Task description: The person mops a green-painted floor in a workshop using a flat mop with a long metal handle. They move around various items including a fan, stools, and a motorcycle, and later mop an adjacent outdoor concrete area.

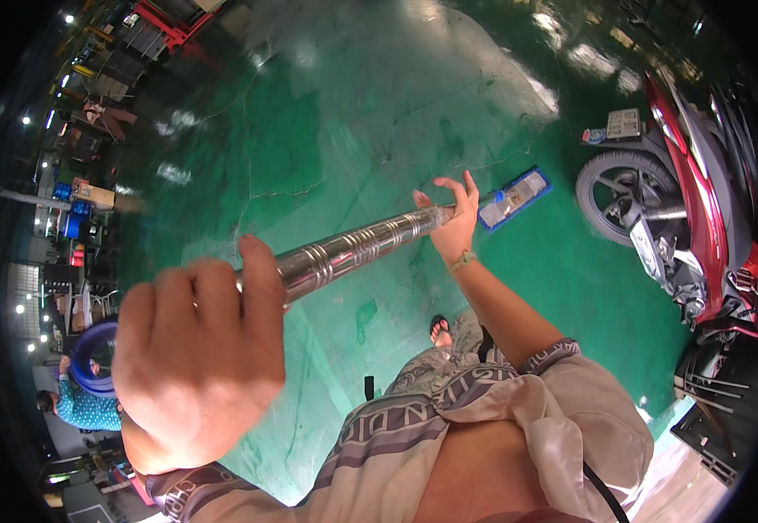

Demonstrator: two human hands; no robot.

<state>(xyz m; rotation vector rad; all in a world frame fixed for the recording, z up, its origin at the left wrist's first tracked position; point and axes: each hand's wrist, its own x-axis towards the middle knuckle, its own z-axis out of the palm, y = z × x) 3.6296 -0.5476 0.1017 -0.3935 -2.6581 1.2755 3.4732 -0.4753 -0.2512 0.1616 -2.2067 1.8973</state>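
A shiny metal mop handle [353,248] runs slantwise across the middle of the view. Close to the camera at lower left, my left hand [200,349] is wrapped round its upper part. A blue-purple ring [93,386] shows just beyond that hand, partly hidden by it. Farther down the handle, my right hand [457,225] holds it loosely, the shaft against the palm and the fingers only partly curled. A bracelet [462,260] circles the right wrist. Past this hand, the flat mop head [516,199], grey with a blue border, rests on the green floor.
A red motorbike [693,200] stands at the right, its rear wheel [627,196] near the mop head. My sandalled foot [440,331] is below the handle. Shelves, blue containers [74,220] and a person in a turquoise dotted top [87,405] line the left side.
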